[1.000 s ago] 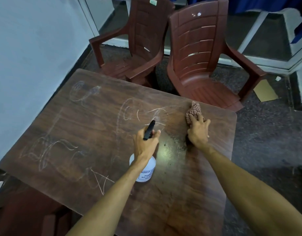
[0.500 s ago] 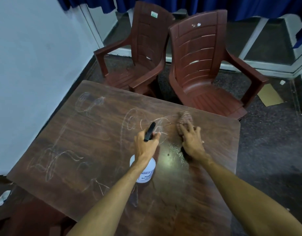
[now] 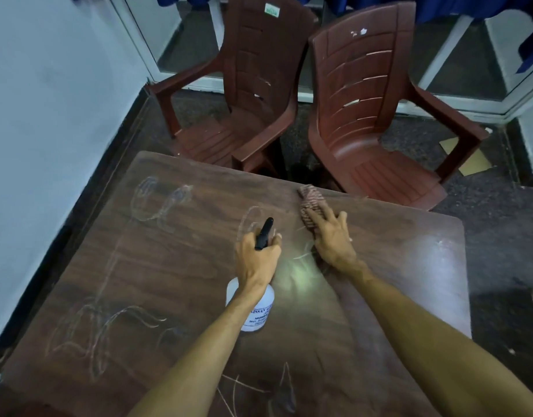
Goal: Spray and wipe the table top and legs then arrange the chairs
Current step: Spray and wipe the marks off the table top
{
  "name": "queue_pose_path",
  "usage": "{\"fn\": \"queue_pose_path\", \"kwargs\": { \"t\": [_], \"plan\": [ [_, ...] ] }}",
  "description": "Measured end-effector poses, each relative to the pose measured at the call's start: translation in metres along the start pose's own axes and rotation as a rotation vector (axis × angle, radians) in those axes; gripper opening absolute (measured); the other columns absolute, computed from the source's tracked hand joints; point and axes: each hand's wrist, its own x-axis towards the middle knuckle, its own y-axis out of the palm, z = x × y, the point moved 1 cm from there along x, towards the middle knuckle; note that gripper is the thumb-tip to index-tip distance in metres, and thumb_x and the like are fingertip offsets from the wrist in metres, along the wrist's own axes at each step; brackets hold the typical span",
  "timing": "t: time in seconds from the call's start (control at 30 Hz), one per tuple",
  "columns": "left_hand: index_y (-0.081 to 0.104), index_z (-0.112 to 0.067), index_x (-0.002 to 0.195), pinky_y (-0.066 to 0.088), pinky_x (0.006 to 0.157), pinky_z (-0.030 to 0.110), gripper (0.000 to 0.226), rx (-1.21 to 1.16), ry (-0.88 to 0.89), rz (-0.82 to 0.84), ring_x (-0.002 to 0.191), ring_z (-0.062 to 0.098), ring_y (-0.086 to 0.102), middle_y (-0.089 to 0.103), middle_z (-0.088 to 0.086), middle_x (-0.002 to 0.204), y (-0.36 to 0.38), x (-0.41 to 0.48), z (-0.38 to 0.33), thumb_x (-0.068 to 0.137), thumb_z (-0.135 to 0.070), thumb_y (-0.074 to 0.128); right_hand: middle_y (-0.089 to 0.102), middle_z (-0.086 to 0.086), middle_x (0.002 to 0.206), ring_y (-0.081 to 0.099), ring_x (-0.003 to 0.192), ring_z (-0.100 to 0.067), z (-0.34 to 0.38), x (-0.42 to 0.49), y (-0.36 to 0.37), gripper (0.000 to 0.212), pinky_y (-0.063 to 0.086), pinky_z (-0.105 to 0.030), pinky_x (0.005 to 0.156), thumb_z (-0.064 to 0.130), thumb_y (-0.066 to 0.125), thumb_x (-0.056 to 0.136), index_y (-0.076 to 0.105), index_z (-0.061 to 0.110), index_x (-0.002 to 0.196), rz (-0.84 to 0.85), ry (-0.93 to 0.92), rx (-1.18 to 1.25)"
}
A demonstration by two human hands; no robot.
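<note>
1. Dark brown wood-grain table top (image 3: 169, 266): stiff, flat, smooth. A wet sheen (image 3: 301, 275) lies mid-table, so probably slick there. White chalk scribbles (image 3: 157, 200) cover the left half and the near edge, unwiped.
2. Red-and-white checked cloth (image 3: 310, 203): bunched, lying on the table close to the far edge, right of centre. Soft and light; it likely needs a flat palm on top to drag it, not a pinch.
3. Right hand (image 3: 331, 239): fingers spread and straight, pressing down on the cloth, not curled round it.
4. White plastic spray bottle with a black trigger head (image 3: 256, 314): held above mid-table, nozzle pointing towards the far edge. Looks light; best held at the neck.
5. Left hand (image 3: 259, 257): wrapped round the bottle neck, at the trigger.
6. Two maroon plastic armchairs (image 3: 253, 85) (image 3: 364, 100): beyond the far edge, side by side, angled, not yet arranged.
7. Table legs: not visible.
</note>
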Motion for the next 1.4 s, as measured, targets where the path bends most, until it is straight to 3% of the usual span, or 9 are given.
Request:
{"fn": "queue_pose_path", "kwargs": {
  "t": [0.13,0.33,0.5,0.6,0.67,0.87,1.03,1.2,1.4],
  "plan": [
    [0.048,-0.019,0.054,0.036,0.053,0.027,0.043,-0.003,0.015,-0.006,0.046,0.014,0.043,0.048,-0.007,0.047,-0.022,0.015,0.008,0.084,-0.026,0.078,0.029,-0.02,0.156,0.038,0.113,-0.046,0.0,0.022,-0.002,0.076,0.035,-0.051,0.1,-0.005,0.053,0.072,0.047,0.016,0.145,-0.105,0.349,-0.006],
    [0.062,-0.014,0.062,0.05,0.058,0.034,0.029,-0.025,0.033,-0.063,0.052,0.02,0.057,0.06,-0.002,0.052,-0.042,0.027,0.02,0.083,-0.026,0.078,0.029,-0.011,0.16,0.041,0.12,-0.036,0.097,0.039,0.046,0.084,0.036,-0.045,0.095,0.005,0.057,0.067,0.043,0.024,0.148,0.172,-0.354,-0.037],
    [0.063,0.001,0.068,0.038,0.047,0.01,0.029,-0.058,0.101,-0.062,0.044,0.006,0.05,0.056,0.001,0.052,-0.052,0.029,0.02,0.087,-0.015,0.077,0.031,-0.01,0.158,0.043,0.113,-0.042,0.048,0.055,0.023,0.082,0.035,-0.046,0.094,-0.001,0.055,0.068,0.045,0.024,0.145,-0.011,0.1,-0.063],
    [0.063,-0.005,0.069,0.042,0.05,0.018,0.025,-0.032,0.142,-0.07,0.053,0.016,0.057,0.063,0.005,0.057,-0.048,0.022,0.02,0.086,-0.017,0.077,0.025,-0.001,0.161,0.041,0.116,-0.035,0.078,0.003,0.046,0.088,0.043,-0.051,0.093,0.002,0.061,0.074,0.032,0.033,0.151,0.113,-0.263,-0.106],
    [0.064,-0.007,0.069,0.043,0.054,0.019,0.022,-0.022,0.147,-0.051,0.058,0.02,0.06,0.066,0.005,0.061,-0.042,0.016,0.017,0.085,-0.015,0.077,0.027,-0.002,0.162,0.041,0.114,-0.031,0.075,-0.033,0.045,0.09,0.04,-0.042,0.091,0.0,0.06,0.072,0.034,0.03,0.153,0.152,-0.439,-0.079],
    [0.063,0.002,0.071,0.04,0.052,0.008,0.024,-0.058,0.161,-0.022,0.05,0.005,0.052,0.063,0.007,0.059,-0.026,-0.037,0.013,0.086,-0.01,0.077,0.034,-0.015,0.156,0.042,0.111,-0.04,-0.047,-0.069,-0.02,0.081,0.034,-0.045,0.094,-0.006,0.054,0.067,0.048,0.016,0.145,-0.083,0.211,-0.048],
    [0.062,-0.006,0.067,0.04,0.052,0.015,0.026,-0.026,0.122,0.025,0.048,0.006,0.05,0.06,-0.002,0.057,-0.004,-0.099,0.026,0.087,-0.016,0.077,0.036,-0.01,0.157,0.037,0.1,-0.032,-0.031,-0.157,-0.015,0.082,0.038,-0.045,0.09,-0.007,0.05,0.068,0.049,0.018,0.146,0.058,-0.183,-0.05],
    [0.053,-0.003,0.062,0.034,0.046,0.017,0.037,0.019,0.042,0.008,0.042,0.008,0.042,0.049,-0.002,0.05,-0.001,-0.16,0.048,0.09,-0.019,0.073,0.031,-0.013,0.159,0.034,0.105,-0.035,-0.079,-0.188,-0.032,0.083,0.034,-0.044,0.09,-0.014,0.052,0.071,0.047,0.017,0.147,-0.064,0.256,0.037],
    [0.043,-0.012,0.054,0.033,0.045,0.014,0.048,0.054,0.027,-0.015,0.045,0.014,0.037,0.042,0.004,0.048,-0.011,-0.201,0.074,0.089,-0.02,0.075,0.028,-0.01,0.161,0.034,0.107,-0.038,-0.057,-0.219,-0.025,0.081,0.035,-0.05,0.098,-0.01,0.051,0.073,0.046,0.02,0.148,0.026,0.012,-0.01]
  ]
}}
